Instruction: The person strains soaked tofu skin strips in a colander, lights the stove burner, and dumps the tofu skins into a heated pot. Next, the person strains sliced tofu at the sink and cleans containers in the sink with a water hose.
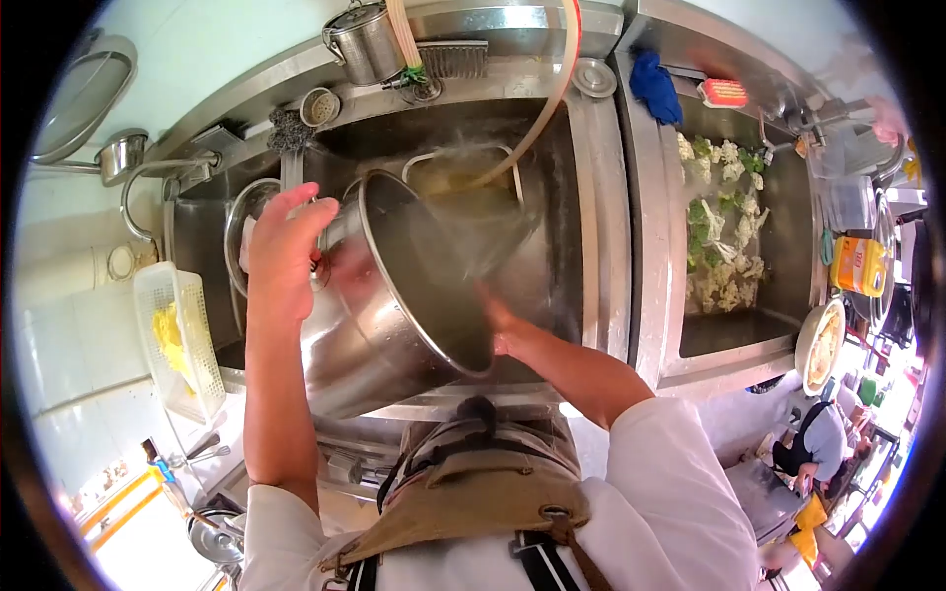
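Note:
A large stainless steel pot point(345, 340) lies tipped over the sink basin, its wide mouth facing right. My left hand point(286, 246) grips the pot's left side near a side handle, thumb and fingers bent around it; the handle itself is mostly covered. My right hand point(500, 320) is at the right edge of the pot's mouth, its fingers reaching inside and smeared by motion and water. Cloudy water splashes from the mouth toward the basin. Behind the pot, a rectangular metal container point(517, 182) sits in the sink, with a tan hose point(552, 108) leading into it.
Cauliflower pieces point(729, 246) float in the right sink. On the back ledge are a lidded metal pot point(367, 44), a brush point(451, 59) and a blue cloth point(653, 89). A white basket point(182, 340) stands left. Another person point(818, 438) is at lower right.

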`<state>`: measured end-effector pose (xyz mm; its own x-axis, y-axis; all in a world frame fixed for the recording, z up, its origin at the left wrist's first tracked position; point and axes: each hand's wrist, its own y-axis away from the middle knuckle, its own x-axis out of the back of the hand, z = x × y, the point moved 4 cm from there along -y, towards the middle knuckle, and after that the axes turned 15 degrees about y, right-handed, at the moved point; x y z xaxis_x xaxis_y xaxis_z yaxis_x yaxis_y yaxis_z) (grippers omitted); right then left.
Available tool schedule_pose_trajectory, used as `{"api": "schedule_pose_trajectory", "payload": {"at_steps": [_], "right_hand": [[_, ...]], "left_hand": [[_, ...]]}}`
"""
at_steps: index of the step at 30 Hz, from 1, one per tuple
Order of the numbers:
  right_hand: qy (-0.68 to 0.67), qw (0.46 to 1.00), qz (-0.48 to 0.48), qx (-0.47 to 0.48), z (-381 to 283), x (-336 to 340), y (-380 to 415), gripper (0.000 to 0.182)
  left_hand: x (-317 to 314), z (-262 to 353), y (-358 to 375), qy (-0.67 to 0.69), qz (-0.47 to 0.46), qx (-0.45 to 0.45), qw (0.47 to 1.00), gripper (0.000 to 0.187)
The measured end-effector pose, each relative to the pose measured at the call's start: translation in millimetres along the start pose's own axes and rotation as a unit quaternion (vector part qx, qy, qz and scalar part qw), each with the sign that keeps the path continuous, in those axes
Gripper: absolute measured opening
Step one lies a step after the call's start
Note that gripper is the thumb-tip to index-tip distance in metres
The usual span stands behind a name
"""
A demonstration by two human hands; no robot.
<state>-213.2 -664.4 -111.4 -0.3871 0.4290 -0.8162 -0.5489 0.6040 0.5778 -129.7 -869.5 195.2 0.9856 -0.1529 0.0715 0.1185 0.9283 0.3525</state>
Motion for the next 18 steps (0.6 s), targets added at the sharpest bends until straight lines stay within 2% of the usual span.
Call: {"api": "schedule_pose_trajectory", "payload": {"at_steps": [6,9,12,15,18], "right_hand": [[0.013,0.999,-0.036,0.028,20.6,-29.8,-3.0,0.073],[0.096,0.993,-0.016,0.07,14.0,-72.0,21.6,0.073],[-0.028,0.996,0.057,-0.067,29.4,-60.5,9.7,0.074],[-0.075,0.994,-0.052,-0.055,54.1,-28.1,-25.4,0.077],[-0.074,0.991,-0.097,-0.051,68.2,-27.4,-48.1,0.078]], "left_hand": [[-28.8,7.2,8.4,-0.136,-0.063,0.003,0.989,0.043],[-38.2,3.2,3.4,-0.243,-0.11,-0.02,0.963,0.053],[-54.9,6.7,8.3,-0.3,-0.13,-0.037,0.944,0.055],[-69.1,9.1,8.3,-0.331,-0.151,-0.024,0.931,0.057],[-82.4,14.7,7.1,-0.347,-0.167,-0.023,0.922,0.056]]}}
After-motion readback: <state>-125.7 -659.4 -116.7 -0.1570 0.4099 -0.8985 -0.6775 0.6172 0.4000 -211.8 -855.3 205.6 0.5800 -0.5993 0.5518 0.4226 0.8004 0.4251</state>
